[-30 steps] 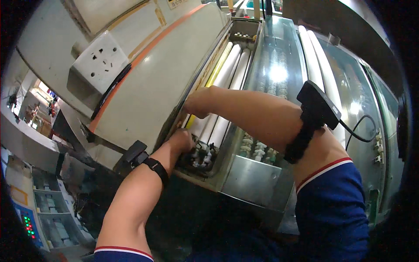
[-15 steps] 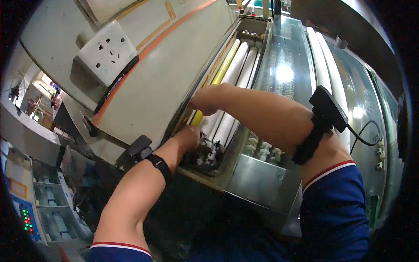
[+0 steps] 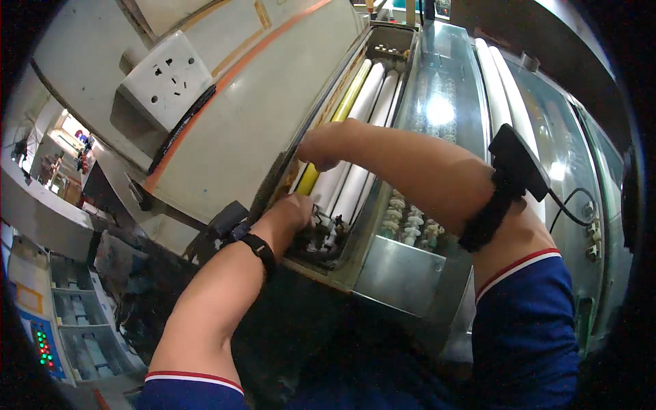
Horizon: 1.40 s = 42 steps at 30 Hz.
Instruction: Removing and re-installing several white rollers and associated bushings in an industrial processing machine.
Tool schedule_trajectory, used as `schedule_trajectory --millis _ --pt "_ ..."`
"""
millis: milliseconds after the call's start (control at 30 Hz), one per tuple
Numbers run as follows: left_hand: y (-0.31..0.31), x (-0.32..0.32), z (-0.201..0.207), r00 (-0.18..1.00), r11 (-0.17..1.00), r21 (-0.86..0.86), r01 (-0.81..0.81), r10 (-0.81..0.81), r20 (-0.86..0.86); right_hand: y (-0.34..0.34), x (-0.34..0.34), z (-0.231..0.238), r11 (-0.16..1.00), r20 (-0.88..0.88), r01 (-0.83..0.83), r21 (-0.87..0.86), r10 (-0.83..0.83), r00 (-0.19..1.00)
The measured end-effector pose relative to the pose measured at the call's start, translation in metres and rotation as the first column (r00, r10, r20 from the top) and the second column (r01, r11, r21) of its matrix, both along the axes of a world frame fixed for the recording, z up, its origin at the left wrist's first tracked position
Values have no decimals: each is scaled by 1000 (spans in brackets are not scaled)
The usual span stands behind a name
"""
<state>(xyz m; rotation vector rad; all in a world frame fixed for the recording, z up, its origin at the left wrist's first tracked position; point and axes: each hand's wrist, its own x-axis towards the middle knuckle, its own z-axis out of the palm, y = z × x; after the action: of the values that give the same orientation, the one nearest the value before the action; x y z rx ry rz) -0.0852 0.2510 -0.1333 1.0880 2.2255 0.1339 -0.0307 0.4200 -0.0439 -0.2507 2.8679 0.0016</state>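
A long, narrow trough (image 3: 350, 272) holds a yellow roller (image 3: 352, 93) and several white rollers (image 3: 359, 179) side by side. My right hand (image 3: 324, 145) curls over the yellow roller partway along its length, fingers bent down toward the trough's left wall. Closer to me, my left hand (image 3: 294, 210) reaches in at the roller's near end. It looks closed, but its fingertips are hidden below the rim. White and dark fittings (image 3: 331, 232) sit at the near ends of the rollers, beside the left hand. Both forearms wear black straps with small devices.
To the left stands a pale panel (image 3: 270, 116) with a white socket box (image 3: 167, 80). Right of the trough lie a clear cover (image 3: 437, 68) over rows of pale wheels (image 3: 412, 227), a metal plate (image 3: 400, 273) and two more white rollers (image 3: 502, 96). Lit buttons (image 3: 44, 350) show at lower left.
My left hand has shifted slightly up and right along the trough's near end. My right hand has barely moved, and more of the yellow roller shows between the hands.
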Motion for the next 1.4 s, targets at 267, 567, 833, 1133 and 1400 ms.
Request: schedule_trajectory --millis 267,567,833,1133,1400 --pt "-19 0 19 940 947 -187 260 -292 -175 -3 67 117 992 -126 41 116 -26 992" --pt "-27 48 116 975 768 607 -202 100 199 101 281 223 908 -455 393 145 -291 842" --pt "-16 163 189 946 739 661 -129 -109 306 146 541 207 377 -295 913 156 -865 407" --pt "7 228 207 907 728 672 134 -363 213 131 684 118 180 10 964 198 -983 181" --pt "16 264 218 915 731 657 184 -371 156 137 682 96 262 -75 945 195 -957 280"
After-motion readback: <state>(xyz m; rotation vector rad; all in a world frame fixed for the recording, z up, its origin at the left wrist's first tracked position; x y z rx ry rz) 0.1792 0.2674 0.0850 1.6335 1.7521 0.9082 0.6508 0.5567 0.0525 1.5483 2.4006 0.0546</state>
